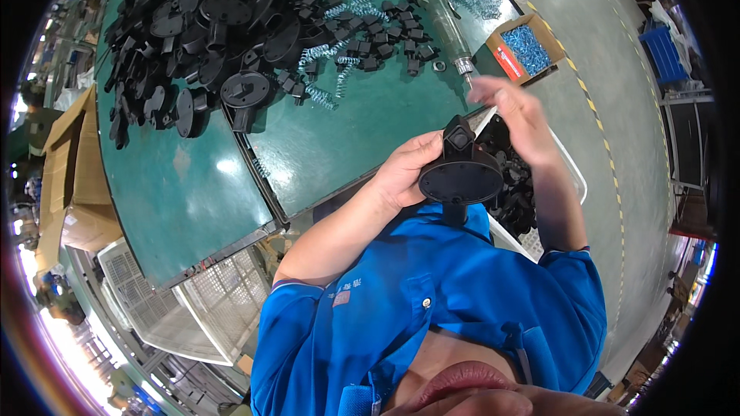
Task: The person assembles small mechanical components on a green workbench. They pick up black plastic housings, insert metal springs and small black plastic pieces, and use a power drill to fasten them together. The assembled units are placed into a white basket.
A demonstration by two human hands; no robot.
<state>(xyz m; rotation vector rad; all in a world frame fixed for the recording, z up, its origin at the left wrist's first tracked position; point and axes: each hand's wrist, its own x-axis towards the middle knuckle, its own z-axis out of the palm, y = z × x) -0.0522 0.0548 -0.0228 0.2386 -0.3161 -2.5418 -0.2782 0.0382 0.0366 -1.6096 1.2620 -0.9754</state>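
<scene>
My left hand (410, 169) is closed round a black plastic part with a round flange (461, 183) and a squarish block on top, held in front of my chest past the table's near edge. The flange tilts toward me, with small holes in its face. To its right, my right hand (518, 117) is raised beside the tip of a power screwdriver (445, 21). Its fingers are bent and smeared by motion, so whether they hold anything cannot be made out. The screwdriver lies on the green table (324, 158) with its bit pointing toward me.
Black flanged parts (189, 31) heap the table's far left, with small black blocks (385, 38) and coil springs (358, 0) beside them. An open cardboard box (505, 58) of bluish screws stands right. Below my right hand, a white basket (572, 162) holds black parts.
</scene>
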